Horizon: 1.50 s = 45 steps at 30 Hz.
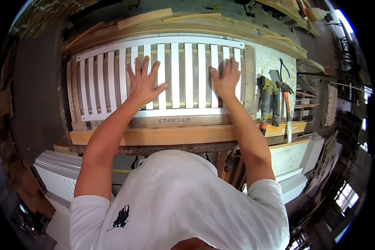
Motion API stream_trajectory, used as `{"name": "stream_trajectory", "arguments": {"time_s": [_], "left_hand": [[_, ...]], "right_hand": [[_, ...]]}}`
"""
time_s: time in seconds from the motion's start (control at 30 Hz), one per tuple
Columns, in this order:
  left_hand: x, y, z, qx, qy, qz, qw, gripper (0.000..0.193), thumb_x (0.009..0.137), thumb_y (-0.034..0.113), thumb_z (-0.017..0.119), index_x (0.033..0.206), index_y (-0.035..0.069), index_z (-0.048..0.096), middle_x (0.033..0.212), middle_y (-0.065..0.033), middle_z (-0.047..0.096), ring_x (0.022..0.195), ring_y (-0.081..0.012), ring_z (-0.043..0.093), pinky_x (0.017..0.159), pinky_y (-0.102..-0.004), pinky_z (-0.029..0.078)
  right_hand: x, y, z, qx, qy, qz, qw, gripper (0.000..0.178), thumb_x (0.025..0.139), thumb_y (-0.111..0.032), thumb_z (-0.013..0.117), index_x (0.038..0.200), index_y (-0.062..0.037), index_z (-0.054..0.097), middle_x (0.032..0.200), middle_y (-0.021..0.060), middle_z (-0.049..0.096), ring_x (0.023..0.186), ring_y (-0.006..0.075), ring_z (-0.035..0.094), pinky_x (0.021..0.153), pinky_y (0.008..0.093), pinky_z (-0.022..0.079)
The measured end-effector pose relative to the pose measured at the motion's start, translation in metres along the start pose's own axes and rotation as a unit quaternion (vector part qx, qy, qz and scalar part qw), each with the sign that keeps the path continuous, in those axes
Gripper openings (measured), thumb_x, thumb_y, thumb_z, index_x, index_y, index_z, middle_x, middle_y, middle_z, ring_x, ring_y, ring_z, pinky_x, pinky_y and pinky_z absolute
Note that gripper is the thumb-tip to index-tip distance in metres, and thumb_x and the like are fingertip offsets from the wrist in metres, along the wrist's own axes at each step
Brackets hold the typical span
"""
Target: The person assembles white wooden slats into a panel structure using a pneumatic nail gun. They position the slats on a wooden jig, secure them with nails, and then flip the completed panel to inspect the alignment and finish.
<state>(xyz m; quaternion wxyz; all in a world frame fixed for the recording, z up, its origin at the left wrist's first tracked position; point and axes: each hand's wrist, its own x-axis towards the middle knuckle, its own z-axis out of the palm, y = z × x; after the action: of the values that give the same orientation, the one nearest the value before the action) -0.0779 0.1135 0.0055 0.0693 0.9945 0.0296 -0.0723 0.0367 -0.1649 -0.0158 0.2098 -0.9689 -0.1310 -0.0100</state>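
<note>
A white slatted wooden panel (pixel 175 75) lies flat in a wooden frame jig (pixel 250 79) on the workbench. It has a long rail along the far side, another along the near side, and several upright slats between. My left hand (pixel 142 85) rests spread over the slats left of the middle, thumb pointing right. Over the slats near the right end lies my right hand (pixel 227 81), with its thumb apart and the other fingers stretched out, close together. Neither hand holds anything.
Right of the jig lie a nail gun (pixel 266 98) and a hammer (pixel 286 98) with an orange and white handle. Loose wood strips (pixel 145 18) lie along the far edge. White slatted panels (pixel 58 168) are stacked at the lower left, and white boards (pixel 291 183) at the lower right.
</note>
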Motion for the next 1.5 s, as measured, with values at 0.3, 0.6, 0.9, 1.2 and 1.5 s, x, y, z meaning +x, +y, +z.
{"name": "stream_trajectory", "arguments": {"time_s": [0.3,0.6,0.9,1.2,1.5], "left_hand": [[-0.003,0.0,0.004,0.028,-0.006,-0.003,1.0,0.08,0.084,0.059,0.055,0.149,0.018,0.03,0.153,-0.023,0.017,0.141,-0.0477,0.009,0.108,-0.069,0.005],[0.002,0.003,0.0,0.02,-0.007,0.0,1.0,0.08,0.085,0.057,0.056,0.149,0.019,0.028,0.154,-0.0214,0.015,0.141,-0.0471,0.008,0.108,-0.0685,0.006],[0.039,0.105,0.006,-0.362,0.035,0.092,0.927,0.074,0.083,0.032,0.069,0.141,0.001,0.036,0.145,-0.0239,0.034,0.136,-0.0374,0.032,0.11,-0.0457,0.029],[0.121,0.247,0.004,-0.696,-0.137,0.004,0.705,0.043,0.087,0.018,0.067,0.122,0.0,0.049,0.1,-0.0051,0.065,0.091,-0.0164,0.064,0.085,-0.0316,0.05],[0.139,0.241,0.012,-0.621,-0.099,-0.047,0.776,0.028,0.085,0.012,0.065,0.108,-0.002,0.058,0.082,-0.0079,0.07,0.078,-0.0149,0.066,0.076,-0.0301,0.05]], "right_hand": [[-0.032,0.138,-0.104,-0.211,-0.093,0.184,0.956,0.065,0.079,-0.019,0.065,0.129,0.0093,0.034,0.138,0.0275,0.036,0.116,0.0452,0.05,0.092,0.0494,0.048],[-0.007,0.167,-0.105,-0.122,0.002,0.141,0.982,0.053,0.072,-0.013,0.063,0.111,0.0133,0.038,0.11,0.0335,0.048,0.105,0.048,0.052,0.083,0.0468,0.052],[-0.019,0.07,-0.211,0.458,-0.129,0.328,0.816,0.031,0.078,0.0,0.063,0.108,0.0058,0.06,0.087,0.0125,0.068,0.054,0.013,0.056,0.05,0.0262,0.049],[0.058,0.027,-0.159,0.455,-0.131,0.305,0.826,0.014,0.079,-0.004,0.068,0.069,0.0035,0.063,0.057,0.0077,0.057,0.045,0.0141,0.052,0.044,0.0289,0.041],[0.085,0.032,-0.134,0.469,-0.147,0.312,0.813,0.017,0.079,-0.003,0.067,0.064,0.0026,0.062,0.055,0.008,0.057,0.045,0.015,0.052,0.044,0.0297,0.04]]}}
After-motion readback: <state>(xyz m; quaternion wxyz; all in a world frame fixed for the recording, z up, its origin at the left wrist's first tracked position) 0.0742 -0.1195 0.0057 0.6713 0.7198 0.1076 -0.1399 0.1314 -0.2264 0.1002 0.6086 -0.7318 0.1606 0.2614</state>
